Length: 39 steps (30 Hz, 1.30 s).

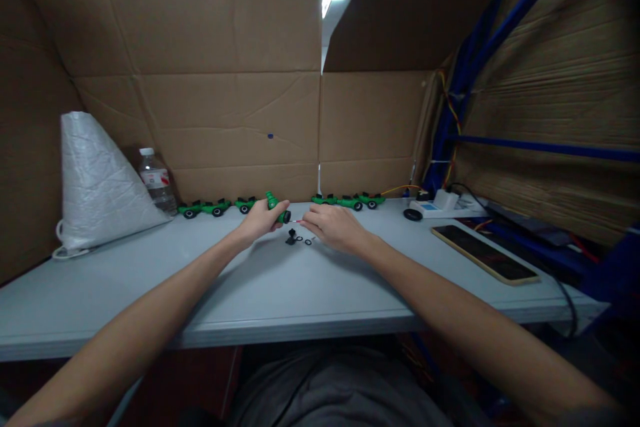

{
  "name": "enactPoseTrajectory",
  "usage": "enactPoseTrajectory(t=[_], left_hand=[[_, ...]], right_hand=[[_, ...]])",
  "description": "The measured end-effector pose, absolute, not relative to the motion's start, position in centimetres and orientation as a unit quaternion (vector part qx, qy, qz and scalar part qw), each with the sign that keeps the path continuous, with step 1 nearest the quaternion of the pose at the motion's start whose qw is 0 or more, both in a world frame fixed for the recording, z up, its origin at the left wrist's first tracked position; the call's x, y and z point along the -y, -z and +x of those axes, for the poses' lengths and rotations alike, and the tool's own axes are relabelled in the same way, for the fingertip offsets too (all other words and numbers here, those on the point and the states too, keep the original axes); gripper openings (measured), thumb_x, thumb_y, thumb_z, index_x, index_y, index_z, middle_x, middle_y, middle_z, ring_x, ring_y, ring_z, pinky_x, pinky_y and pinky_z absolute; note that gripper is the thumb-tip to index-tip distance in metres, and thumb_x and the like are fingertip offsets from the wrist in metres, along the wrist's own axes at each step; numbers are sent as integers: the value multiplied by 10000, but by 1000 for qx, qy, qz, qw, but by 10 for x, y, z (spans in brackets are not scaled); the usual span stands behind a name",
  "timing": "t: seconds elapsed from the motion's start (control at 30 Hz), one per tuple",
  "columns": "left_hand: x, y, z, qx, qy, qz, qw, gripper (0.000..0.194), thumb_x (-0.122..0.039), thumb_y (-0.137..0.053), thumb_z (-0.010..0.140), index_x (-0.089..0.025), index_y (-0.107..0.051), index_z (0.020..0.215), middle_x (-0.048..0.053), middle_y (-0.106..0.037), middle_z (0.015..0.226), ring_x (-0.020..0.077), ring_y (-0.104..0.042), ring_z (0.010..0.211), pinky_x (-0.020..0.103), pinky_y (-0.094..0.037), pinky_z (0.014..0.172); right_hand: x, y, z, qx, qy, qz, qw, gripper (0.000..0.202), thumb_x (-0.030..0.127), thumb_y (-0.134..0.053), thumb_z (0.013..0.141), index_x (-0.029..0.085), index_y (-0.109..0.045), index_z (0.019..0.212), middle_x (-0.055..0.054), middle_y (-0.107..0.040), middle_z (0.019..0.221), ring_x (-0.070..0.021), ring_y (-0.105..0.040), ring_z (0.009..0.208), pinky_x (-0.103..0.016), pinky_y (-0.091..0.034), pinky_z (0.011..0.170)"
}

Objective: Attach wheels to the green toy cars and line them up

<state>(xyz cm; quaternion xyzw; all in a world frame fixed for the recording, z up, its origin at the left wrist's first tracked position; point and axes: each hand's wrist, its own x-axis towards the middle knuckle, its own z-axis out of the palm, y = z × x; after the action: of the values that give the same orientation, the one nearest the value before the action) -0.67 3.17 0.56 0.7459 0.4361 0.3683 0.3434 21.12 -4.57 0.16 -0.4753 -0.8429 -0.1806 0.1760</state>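
the left hand has its fingers curled tight around a green toy car, held just above the grey table. the right hand pinches a thin little rod that points at the car's black wheel end. small black wheels and rings lie on the table just under the hands. more green toy cars stand in a row along the cardboard wall. a water bottle and a white bag are far left. a phone lies to the right.
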Motion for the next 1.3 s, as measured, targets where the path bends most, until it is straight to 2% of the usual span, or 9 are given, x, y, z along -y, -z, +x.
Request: enactPoseTrajectory(t=[0.07, 0.17, 0.37, 0.53, 0.77, 1.03, 1.2, 1.3], left_hand=[[-30, -8, -7, -414, -382, 698, 443, 475, -651, -599, 892, -215, -487, 737, -39, -464, 520, 100, -379, 428, 229, -210, 435], [-25, -12, -7, -388, -414, 652, 503, 481, -647, -654, 862, -211, -484, 751, -50, -448, 534, 84, -365, 430, 213, -177, 420], [-20, -10, -3, -359, -423, 638, 533, 511, -664, -703, 828, -182, -547, 764, -19, -523, 588, 85, -430, 464, 207, -230, 432], [-15, -9, 3, -347, -427, 611, 569, 534, -682, -712, 817, -179, -544, 756, -23, -535, 616, 73, -422, 461, 201, -224, 434], [-4, -8, 14, -299, -465, 557, 620, 537, -661, -755, 812, -165, -550, 792, -8, -566, 690, 67, -461, 516, 158, -267, 428], [-2, -10, 13, -224, -446, 522, 692, 465, -583, -750, 866, -182, -516, 829, -48, -480, 664, 58, -409, 504, 137, -264, 412], [-10, -14, 10, -252, -418, 542, 685, 457, -548, -748, 865, -196, -472, 766, -71, -426, 597, 51, -319, 442, 153, -188, 378], [-8, -15, 12, -268, -440, 551, 657, 453, -557, -746, 856, -190, -495, 768, -54, -475, 606, 56, -367, 451, 159, -212, 388]], right_hand=[[45, 0, 210, 835, 178, -475, 212, 380, 385, -394, 1130, 174, -706, 1076, -94, -670, 1056, -177, -616, 911, -275, -356, 715], [45, 1, 206, 823, 176, -479, 249, 365, 347, -373, 1134, 166, -688, 1106, -91, -652, 1076, -166, -604, 900, -275, -366, 725], [53, -4, 197, 803, 180, -509, 250, 392, 335, -335, 1140, 177, -694, 1144, -98, -642, 1093, -177, -609, 917, -275, -381, 723], [59, -6, 191, 780, 202, -551, 218, 376, 302, -311, 1137, 203, -646, 1278, -125, -648, 1172, -214, -629, 1003, -273, -422, 705], [70, -7, 173, 738, 236, -601, 195, 333, 203, -283, 1117, 179, -591, 1240, -153, -632, 1212, -221, -650, 1019, -264, -466, 641], [72, -13, 174, 737, 219, -599, 224, 309, 215, -307, 1113, 200, -608, 1183, -121, -644, 1173, -211, -693, 957, -266, -487, 690], [70, -12, 174, 746, 213, -592, 216, 331, 211, -290, 1115, 191, -598, 1235, -133, -645, 1175, -213, -700, 975, -257, -487, 667], [72, -13, 172, 744, 223, -598, 197, 322, 149, -304, 1093, 173, -583, 1251, -145, -639, 1183, -214, -704, 969, -255, -492, 644]])
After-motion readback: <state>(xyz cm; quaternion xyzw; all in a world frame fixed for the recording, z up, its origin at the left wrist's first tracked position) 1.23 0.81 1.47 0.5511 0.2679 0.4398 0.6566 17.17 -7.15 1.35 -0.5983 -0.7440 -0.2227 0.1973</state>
